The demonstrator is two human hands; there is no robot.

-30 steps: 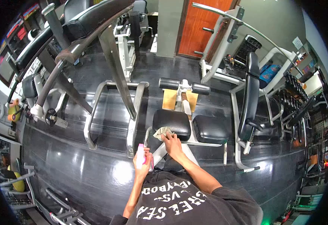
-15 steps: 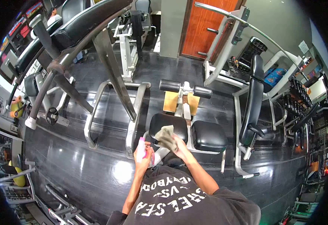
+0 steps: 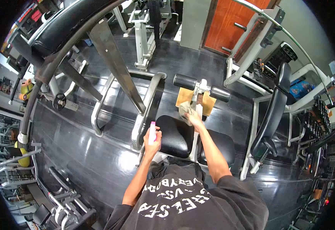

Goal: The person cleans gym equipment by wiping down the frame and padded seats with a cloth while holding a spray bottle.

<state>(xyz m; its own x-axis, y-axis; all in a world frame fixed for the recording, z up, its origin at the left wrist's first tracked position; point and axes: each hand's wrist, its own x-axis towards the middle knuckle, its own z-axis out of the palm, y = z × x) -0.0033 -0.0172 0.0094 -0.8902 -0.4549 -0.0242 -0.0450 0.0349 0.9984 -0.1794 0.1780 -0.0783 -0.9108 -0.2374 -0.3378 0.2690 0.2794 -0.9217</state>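
My left hand [image 3: 152, 143] is closed around a white bottle with a pink top [image 3: 152, 131], held upright beside the left black seat pad [image 3: 174, 137]. A crumpled greyish-beige cloth [image 3: 184, 110] is gripped in my right hand [image 3: 194, 119]. That hand reaches past the far edge of the left pad, near the bench's middle post. A second black pad [image 3: 222, 149] lies partly under my right forearm. Beyond the cloth are two black foam rollers, the left roller [image 3: 184, 81] and the right roller [image 3: 220, 94], above a yellowish wooden board [image 3: 209, 105].
A machine with a slanted metal post [image 3: 115, 63] and curved base frame [image 3: 150, 96] rises at my left. On the right stands an upright black backrest [image 3: 269, 119] on a pale frame. An orange-brown door [image 3: 229, 28] is at the back, with dumbbells [image 3: 321, 115] at far right.
My right hand has carried the cloth forward and right, from over the left pad toward the rollers. My left hand, still holding the bottle, has moved slightly forward. The view has tilted and shifted.
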